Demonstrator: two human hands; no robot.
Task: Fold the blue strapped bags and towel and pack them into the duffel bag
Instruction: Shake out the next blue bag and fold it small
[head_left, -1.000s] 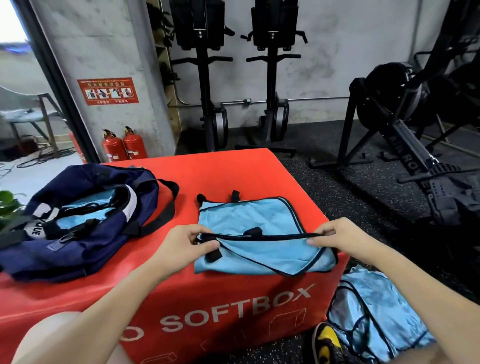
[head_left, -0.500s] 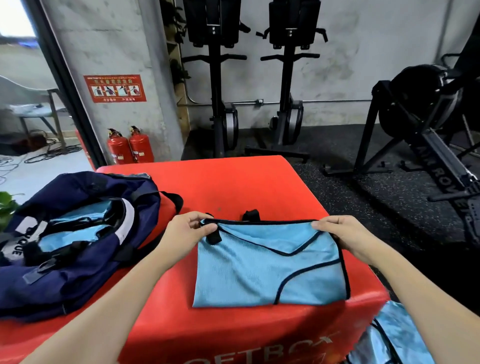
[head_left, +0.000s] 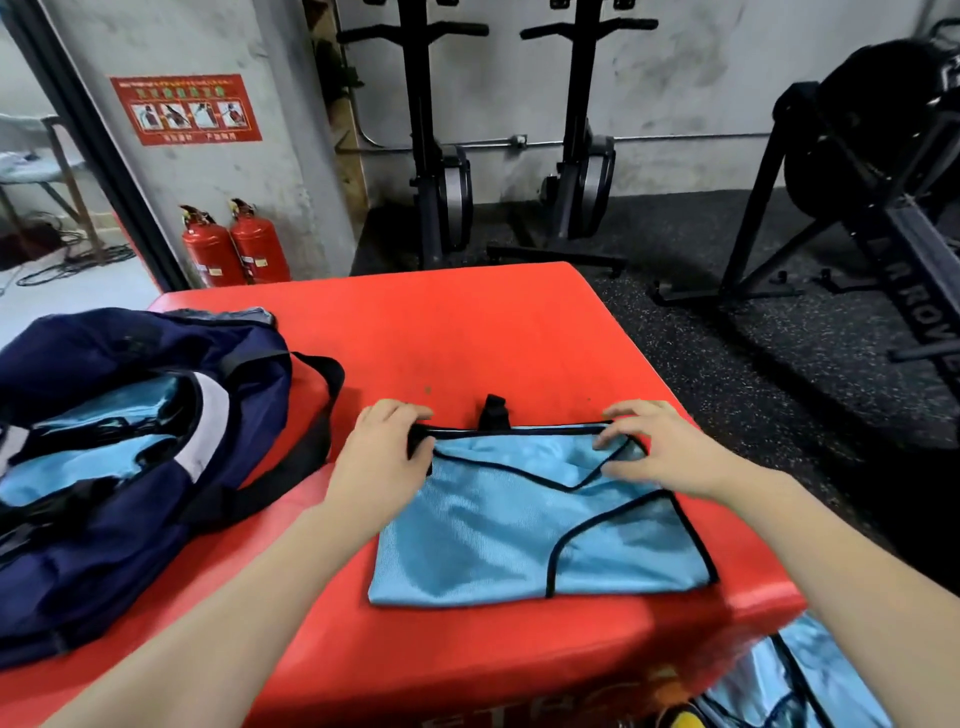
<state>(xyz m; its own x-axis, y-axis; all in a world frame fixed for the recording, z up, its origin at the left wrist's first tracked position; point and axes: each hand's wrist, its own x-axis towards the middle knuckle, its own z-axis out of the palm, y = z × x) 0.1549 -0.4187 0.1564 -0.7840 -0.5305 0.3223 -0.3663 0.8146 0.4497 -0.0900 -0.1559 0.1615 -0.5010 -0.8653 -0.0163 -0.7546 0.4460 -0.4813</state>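
Gym: rowing machines (head_left: 441, 156), red plyo box (head_left: 467, 332).

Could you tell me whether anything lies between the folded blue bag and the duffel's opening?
Nothing visible does: only bare red box top and the duffel's black strap separate the folded blue bag from the duffel bag.

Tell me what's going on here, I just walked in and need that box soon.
A person is folding a light blue strapped bag on the red soft box. The left hand grips the bag's far left corner and the right hand rests on its far right corner. A navy duffel bag sits open to the left with blue fabric already inside. More blue fabric lies on the floor by the box.
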